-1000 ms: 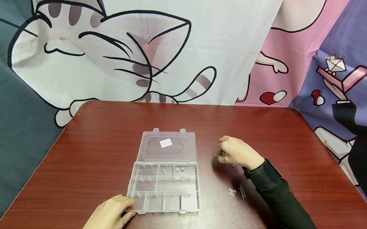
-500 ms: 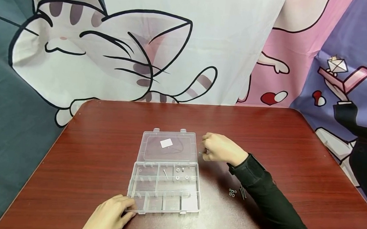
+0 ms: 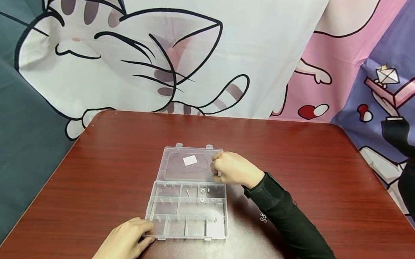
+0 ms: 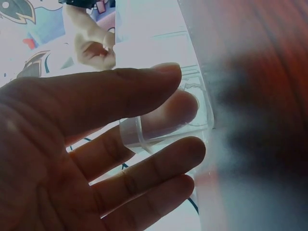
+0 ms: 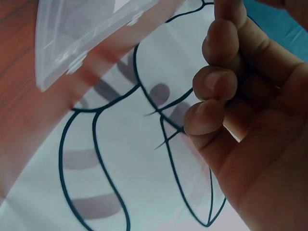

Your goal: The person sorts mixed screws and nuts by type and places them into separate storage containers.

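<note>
A clear plastic compartment box (image 3: 186,238) lies on the table with its lid (image 3: 171,169) folded back. My left hand (image 3: 126,239) holds the box's near left corner; in the left wrist view the thumb (image 4: 144,89) lies on the near side of the clear wall and the index fingertip shows through it. Over the lid's right edge, my right hand (image 3: 235,170) pinches a small screw (image 3: 211,175), mostly hidden by curled fingers. One upper compartment has a screw (image 3: 188,195) in it. Several small nuts (image 3: 202,191) sit in the compartment to its right.
Several loose nuts (image 3: 263,217) lie on the reddish-brown table (image 3: 94,178) right of the box, beside the dark right sleeve (image 3: 291,218). A cartoon-printed cloth (image 3: 262,49) hangs behind the table's far edge.
My right hand has moved left from the bare table to above the lid's right edge, still pinching the screw. Its sleeve now covers the loose screws on the table. The left hand stays put.
</note>
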`<state>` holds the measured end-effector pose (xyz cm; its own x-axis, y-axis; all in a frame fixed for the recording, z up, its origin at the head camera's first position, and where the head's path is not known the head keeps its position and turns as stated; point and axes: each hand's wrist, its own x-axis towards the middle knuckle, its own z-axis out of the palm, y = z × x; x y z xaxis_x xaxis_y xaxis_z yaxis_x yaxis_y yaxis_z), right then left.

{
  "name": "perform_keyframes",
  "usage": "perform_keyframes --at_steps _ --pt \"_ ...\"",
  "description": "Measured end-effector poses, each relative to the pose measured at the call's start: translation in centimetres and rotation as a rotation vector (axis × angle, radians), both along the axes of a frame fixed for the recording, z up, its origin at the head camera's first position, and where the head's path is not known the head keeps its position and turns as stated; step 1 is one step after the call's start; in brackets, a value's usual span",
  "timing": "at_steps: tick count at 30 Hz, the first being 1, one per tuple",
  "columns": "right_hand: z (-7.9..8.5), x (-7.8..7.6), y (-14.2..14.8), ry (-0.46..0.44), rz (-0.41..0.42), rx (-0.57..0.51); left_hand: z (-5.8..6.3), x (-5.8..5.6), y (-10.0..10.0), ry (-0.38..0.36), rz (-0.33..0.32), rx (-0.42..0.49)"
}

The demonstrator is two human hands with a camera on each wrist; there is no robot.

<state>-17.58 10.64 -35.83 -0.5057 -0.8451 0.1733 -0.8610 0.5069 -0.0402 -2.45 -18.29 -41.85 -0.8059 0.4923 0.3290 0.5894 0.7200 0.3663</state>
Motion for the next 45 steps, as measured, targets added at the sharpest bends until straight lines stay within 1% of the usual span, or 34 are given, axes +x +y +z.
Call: perform_keyframes --at_steps 4,11,14,19,27,34,38,41,45 --pt "0.0 0.4 -1.1 -0.005 0.012 0.031 0.0 0.0 0.0 -0.001 -0.007 -0.005" --pt "0.1 0.8 -3.3 -0.036 0.027 0.09 -0.1 0.0 0.1 0.026 -0.007 -0.001" --pt "0.1 1.0 -4.1 -0.048 0.036 0.105 -0.1 0.0 0.1 0.021 -0.012 0.002" --pt "0.4 1.2 -4.9 -0.042 0.049 0.108 -0.1 -0.1 0.2 0.025 -0.017 0.007" --pt "0.5 1.3 -5.4 -0.047 0.06 0.102 0.0 -0.2 0.2 0.059 -0.017 0.013" --pt "0.6 1.4 -5.6 -0.048 0.036 0.127 0.0 -0.1 0.1 0.038 -0.021 0.009" --pt "0.6 1.4 -5.6 -0.056 0.021 0.141 -0.1 0.0 0.0 0.052 -0.024 0.012" --pt "0.5 1.3 -5.6 -0.046 0.024 0.149 -0.1 0.0 -0.1 0.065 -0.031 0.018" --pt "0.6 1.3 -5.7 -0.03 0.03 0.154 -0.1 0.0 -0.1 0.06 -0.027 0.018"
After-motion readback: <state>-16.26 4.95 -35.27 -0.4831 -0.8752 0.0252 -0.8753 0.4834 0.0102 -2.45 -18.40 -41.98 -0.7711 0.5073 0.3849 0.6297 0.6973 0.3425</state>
